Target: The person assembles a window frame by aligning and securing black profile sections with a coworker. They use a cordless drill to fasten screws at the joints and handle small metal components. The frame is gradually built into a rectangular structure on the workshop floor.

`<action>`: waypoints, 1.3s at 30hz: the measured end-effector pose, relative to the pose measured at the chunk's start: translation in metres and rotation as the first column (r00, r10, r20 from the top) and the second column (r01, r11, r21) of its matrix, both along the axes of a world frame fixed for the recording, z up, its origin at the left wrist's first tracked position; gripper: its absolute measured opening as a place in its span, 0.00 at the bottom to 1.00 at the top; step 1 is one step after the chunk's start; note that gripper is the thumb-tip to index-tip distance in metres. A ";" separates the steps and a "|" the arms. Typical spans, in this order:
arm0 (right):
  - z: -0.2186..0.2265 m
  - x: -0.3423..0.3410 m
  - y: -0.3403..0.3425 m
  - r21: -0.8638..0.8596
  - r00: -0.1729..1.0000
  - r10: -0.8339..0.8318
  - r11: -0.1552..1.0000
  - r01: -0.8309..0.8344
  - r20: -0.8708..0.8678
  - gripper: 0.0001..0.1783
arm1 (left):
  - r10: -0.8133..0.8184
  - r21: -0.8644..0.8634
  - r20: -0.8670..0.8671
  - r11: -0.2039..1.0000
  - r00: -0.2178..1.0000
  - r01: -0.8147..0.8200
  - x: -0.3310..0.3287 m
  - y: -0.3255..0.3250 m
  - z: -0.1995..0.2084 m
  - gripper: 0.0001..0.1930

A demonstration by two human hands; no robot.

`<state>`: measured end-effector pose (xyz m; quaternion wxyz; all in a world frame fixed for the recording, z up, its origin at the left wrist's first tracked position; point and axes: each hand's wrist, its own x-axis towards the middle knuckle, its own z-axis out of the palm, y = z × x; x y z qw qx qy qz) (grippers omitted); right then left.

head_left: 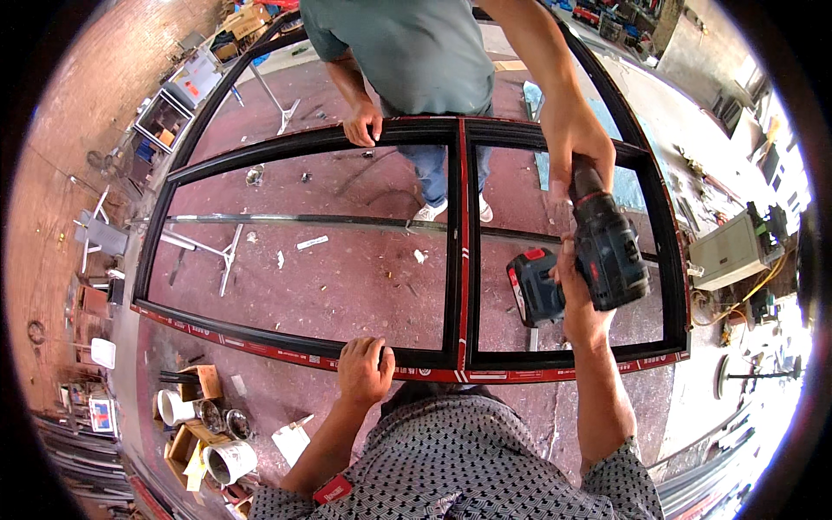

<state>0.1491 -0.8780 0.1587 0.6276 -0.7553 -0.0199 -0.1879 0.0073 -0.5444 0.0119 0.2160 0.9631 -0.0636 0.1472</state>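
Observation:
A large black window frame with red protective tape lies across the view, split by a crossbar. My left hand is closed over its near edge, left of the crossbar, fingers curled on the bar. My right hand grips a dark cordless drill by its handle, above the right-hand opening. The battery sticks out to the left, and the chuck points away from me. A co-worker's hand is at the chuck end; whatever its fingers touch there is partly hidden.
Across the frame stands a co-worker, whose other hand rests on the far bar. A metal support rail runs underneath. White buckets and boxes stand on the floor at lower left; a grey metal box is at right.

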 end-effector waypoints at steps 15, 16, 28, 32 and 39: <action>-0.032 0.027 0.029 -0.629 0.975 -0.128 0.747 0.216 0.183 0.23 | 0.001 -0.052 -0.059 0.999 0.998 -0.004 0.011 0.067 -0.002 0.09; -0.052 0.013 0.024 -0.665 0.986 -0.118 0.728 0.169 0.121 0.22 | 0.046 -0.032 -0.075 0.998 0.996 -0.049 0.008 0.081 -0.002 0.09; -0.146 -0.091 -0.067 -0.862 0.889 -0.336 0.494 -0.116 -0.312 0.14 | 0.202 0.005 -0.105 0.979 0.974 -0.203 0.012 0.187 -0.004 0.09; -0.145 -0.093 -0.065 -0.856 0.855 -0.395 0.508 -0.100 -0.335 0.12 | 0.227 0.007 -0.135 0.974 0.964 -0.229 0.013 0.185 -0.001 0.09; -0.151 -0.093 -0.068 -0.855 0.831 -0.432 0.509 -0.098 -0.352 0.13 | 0.236 0.018 -0.103 0.972 0.966 -0.236 0.016 0.183 0.000 0.08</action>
